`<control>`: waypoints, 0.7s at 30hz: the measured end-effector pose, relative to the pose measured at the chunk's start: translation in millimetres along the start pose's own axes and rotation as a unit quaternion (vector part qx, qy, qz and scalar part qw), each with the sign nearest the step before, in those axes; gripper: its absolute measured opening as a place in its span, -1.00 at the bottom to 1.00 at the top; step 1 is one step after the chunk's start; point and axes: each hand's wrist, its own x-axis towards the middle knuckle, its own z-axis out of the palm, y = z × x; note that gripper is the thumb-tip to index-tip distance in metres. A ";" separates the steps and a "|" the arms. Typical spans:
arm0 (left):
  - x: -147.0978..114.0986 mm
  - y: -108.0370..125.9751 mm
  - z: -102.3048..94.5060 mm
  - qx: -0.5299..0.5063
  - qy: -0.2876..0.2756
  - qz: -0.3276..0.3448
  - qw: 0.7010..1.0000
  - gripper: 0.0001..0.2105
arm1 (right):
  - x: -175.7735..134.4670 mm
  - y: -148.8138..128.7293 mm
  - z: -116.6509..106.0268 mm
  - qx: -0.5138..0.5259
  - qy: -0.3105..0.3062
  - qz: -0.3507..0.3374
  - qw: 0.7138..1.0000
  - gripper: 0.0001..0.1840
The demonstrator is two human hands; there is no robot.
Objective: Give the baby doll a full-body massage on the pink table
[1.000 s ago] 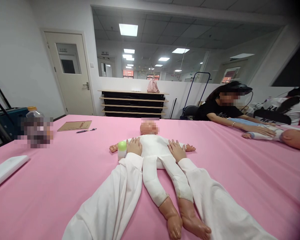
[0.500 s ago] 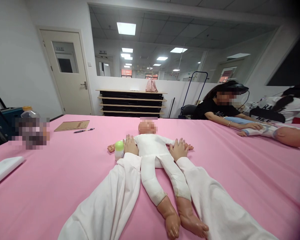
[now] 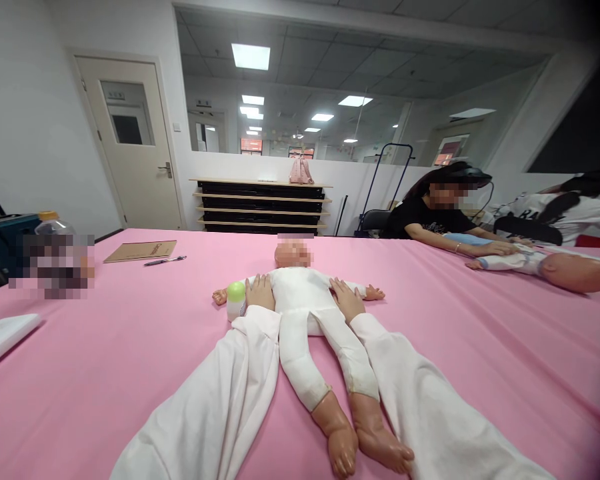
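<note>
A baby doll (image 3: 303,293) with a white cloth body lies on its back on the pink-covered table (image 3: 180,333), its feet toward me and its arms spread. My left hand (image 3: 260,293) rests open, fingers stretched, on the doll's arm at the left of the picture, close to the body. Touching or very near that hand stands a small white bottle with a green cap (image 3: 236,301). On the other side my right hand (image 3: 347,299) lies open where the doll's other arm meets its torso. Neither hand grasps anything.
A brown notebook (image 3: 140,251) and a pen (image 3: 165,261) lie at the far left. Nearer is a white flat object (image 3: 7,337), with a blurred bottle (image 3: 57,260) behind it. At right, a person in black (image 3: 430,220) handles another doll (image 3: 575,270).
My right hand has moved inward along the doll's arm, from near its wrist to the shoulder side. My left hand has stayed about where it was.
</note>
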 end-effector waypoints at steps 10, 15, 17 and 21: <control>-1.5 1.0 -2.3 0.000 0.029 0.044 0.999 -0.51 | -0.5 -2.4 -5.3 0.067 0.035 -0.026 0.997 -0.37; -1.7 0.3 -1.5 -0.017 0.008 0.016 1.000 -0.54 | -1.1 -3.2 -5.5 0.040 -0.037 -0.042 0.998 -0.41; -1.5 -0.4 -0.8 -0.020 0.012 0.017 1.000 -0.54 | -1.4 -3.3 -5.7 0.039 -0.034 -0.041 0.998 -0.41; -0.9 -1.5 1.1 -0.026 0.011 0.016 0.999 -0.55 | -1.3 -3.0 -6.2 0.057 0.010 -0.041 0.998 -0.37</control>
